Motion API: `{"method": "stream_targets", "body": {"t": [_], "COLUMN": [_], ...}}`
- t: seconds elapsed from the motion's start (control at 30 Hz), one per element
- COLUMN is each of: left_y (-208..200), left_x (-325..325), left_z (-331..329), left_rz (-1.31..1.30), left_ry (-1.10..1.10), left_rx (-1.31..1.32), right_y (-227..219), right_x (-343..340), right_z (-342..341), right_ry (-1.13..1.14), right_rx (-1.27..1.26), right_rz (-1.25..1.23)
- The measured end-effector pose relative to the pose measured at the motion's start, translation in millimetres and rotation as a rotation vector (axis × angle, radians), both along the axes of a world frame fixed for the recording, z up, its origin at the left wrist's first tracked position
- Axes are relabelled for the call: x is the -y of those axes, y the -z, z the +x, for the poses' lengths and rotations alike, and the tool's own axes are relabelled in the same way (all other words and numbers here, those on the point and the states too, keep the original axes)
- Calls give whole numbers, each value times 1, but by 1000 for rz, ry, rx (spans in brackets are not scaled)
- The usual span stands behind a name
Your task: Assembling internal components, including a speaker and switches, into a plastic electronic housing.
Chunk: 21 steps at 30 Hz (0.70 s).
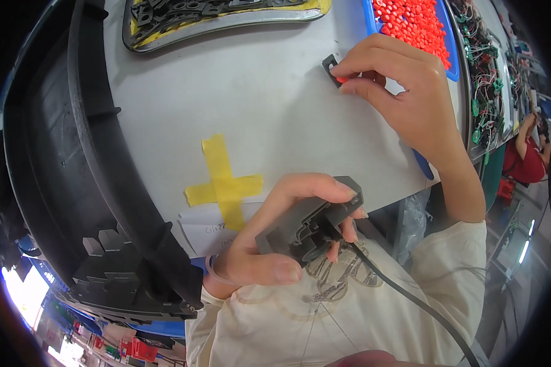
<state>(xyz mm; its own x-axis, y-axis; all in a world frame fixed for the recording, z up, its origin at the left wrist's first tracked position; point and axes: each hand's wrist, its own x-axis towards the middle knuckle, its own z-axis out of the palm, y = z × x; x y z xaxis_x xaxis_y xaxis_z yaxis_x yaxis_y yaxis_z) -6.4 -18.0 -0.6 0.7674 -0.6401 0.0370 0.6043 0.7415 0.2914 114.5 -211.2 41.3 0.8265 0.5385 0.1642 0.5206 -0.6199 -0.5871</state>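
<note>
My left hand [275,238], near the table's front edge, is closed around a dark grey plastic housing [312,226]. The housing's hollow, ribbed side faces up, and a black cable [410,293] runs from it down to the right. Farther off to the right, my right hand [404,85] pinches a small black plastic piece [330,63] just above the white table. A bit of red shows at the piece, between thumb and fingers; whether it is a separate part is hard to tell. Beside this hand stands a blue tray [452,68] of small red plastic parts [413,24].
A metal-rimmed tray [226,30] of black plastic parts lies at the far side. Yellow tape [220,177] forms a cross over paper [205,235]. A large black bin [49,116] borders the left. Wired green circuit boards [480,73] lie at right, with a person [525,156] beyond.
</note>
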Motion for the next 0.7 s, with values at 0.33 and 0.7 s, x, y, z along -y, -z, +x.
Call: {"method": "stream_targets", "body": {"t": [0.33, 0.7], "left_y": [0, -4], "left_x": [0, 9], "left_z": [1, 2], "left_rz": [-2, -30], "left_ry": [14, -33], "left_rx": [5, 0], "right_y": [4, -50], "right_x": [0, 88], "right_z": [-6, 35], "right_ry": [-41, 321], "right_rx": [275, 227], "right_rz": [-138, -242]}}
